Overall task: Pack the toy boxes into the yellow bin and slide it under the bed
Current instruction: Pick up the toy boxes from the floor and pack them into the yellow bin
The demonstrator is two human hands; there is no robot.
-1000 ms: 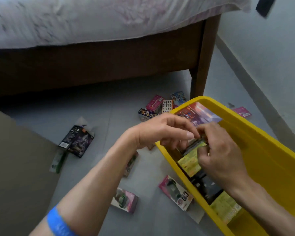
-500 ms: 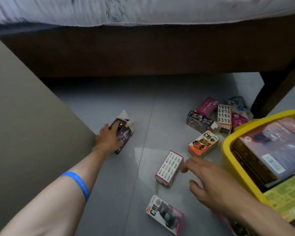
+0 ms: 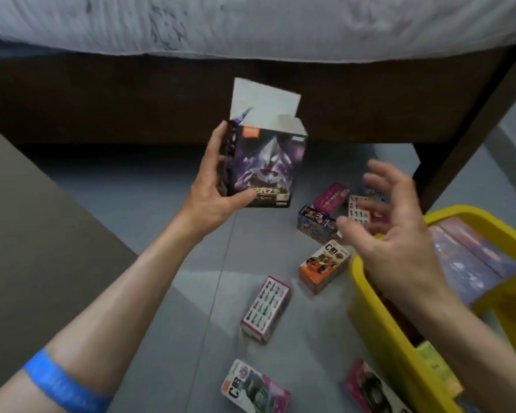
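Observation:
My left hand (image 3: 213, 189) grips a dark purple toy box (image 3: 265, 165) by its left side and holds it upright in the air, its white top flap standing open. My right hand (image 3: 390, 234) hovers with spread fingers to the right of the box, holding nothing, above the near-left rim of the yellow bin (image 3: 382, 311). The bin stands at the right and holds several flat boxes. Loose on the floor lie several small toy boxes, among them an orange one (image 3: 322, 266), a pink-and-white one (image 3: 265, 308) and a pink one (image 3: 255, 386).
The bed (image 3: 251, 25) with its dark wooden side rail (image 3: 102, 99) fills the top, and its leg (image 3: 471, 129) stands at the right behind the bin. A grey slab (image 3: 27, 234) rises on the left. Between them is grey floor.
My left hand has picked the purple box off the floor and lifted it up toward the middle. My right hand has risen from near the floor to beside the box.

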